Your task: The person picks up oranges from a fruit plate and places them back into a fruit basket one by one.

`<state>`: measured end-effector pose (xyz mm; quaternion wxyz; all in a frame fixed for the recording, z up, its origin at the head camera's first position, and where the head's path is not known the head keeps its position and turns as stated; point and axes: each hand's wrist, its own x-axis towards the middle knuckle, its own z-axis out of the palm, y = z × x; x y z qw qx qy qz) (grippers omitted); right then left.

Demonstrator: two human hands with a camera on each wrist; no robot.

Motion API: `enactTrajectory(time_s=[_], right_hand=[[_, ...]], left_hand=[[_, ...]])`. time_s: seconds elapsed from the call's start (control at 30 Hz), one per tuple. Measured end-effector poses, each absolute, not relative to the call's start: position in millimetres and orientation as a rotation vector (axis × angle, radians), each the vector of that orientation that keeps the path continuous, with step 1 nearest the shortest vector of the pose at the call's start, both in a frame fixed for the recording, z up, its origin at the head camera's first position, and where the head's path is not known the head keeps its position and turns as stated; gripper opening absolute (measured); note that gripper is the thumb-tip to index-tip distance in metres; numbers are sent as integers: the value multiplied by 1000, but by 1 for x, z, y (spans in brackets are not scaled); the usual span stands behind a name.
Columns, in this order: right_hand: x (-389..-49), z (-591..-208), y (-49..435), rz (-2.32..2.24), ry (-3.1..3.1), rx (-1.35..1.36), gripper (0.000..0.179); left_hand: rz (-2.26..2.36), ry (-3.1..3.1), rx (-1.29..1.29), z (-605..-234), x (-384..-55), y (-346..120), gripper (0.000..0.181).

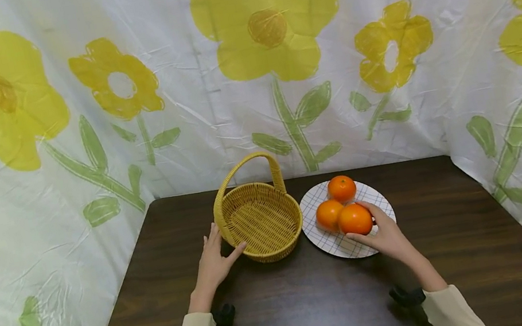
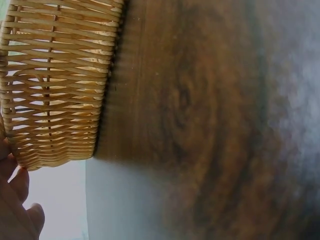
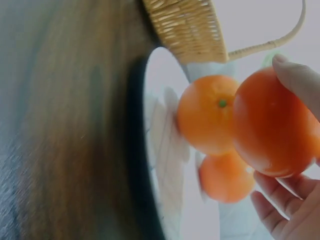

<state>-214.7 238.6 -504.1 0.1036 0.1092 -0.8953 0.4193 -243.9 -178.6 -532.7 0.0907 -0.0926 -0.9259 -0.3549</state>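
Note:
A yellow wicker basket (image 1: 263,221) with a tall arched handle stands upright on the table. At its left side my left hand (image 1: 212,262) rests with spread fingers, the thumb by the front wall; the left wrist view has its fingertips against the woven side (image 2: 60,85). To the right lies a round white plate (image 1: 325,245) with a dark grid. My right hand (image 1: 383,232) holds an orange (image 1: 355,220) between thumb and fingers, raised a little off the plate in the right wrist view. Two more oranges (image 3: 207,115) sit on the plate behind it.
The dark wooden table (image 1: 287,310) reaches back to a white curtain (image 1: 199,110) printed with yellow flowers. Basket and plate stand close side by side near the table's far edge. A dark band (image 1: 407,295) is at the right wrist.

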Motion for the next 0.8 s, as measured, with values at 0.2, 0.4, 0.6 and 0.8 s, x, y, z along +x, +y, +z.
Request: enactTrajectory(time_s=[0.2,0.4,0.6,0.8], right_hand=[[-220,-497,231,1250,-2632,320,81],[-225,-493,223,1250,-2615,352,81],[-230,-488,215,1297,-2601,376,82],[-236,-484,206,1348,-2602,418,84]], left_hand=[[-1041,-2756,-288,-531,-245,-179,84],[-1035,-2740,-286,-532,-244,-180,83],[-1055,-2754,-291,-531,-242,-178,81],[-1064,-2750,-283,-531,-241,-178,82]])
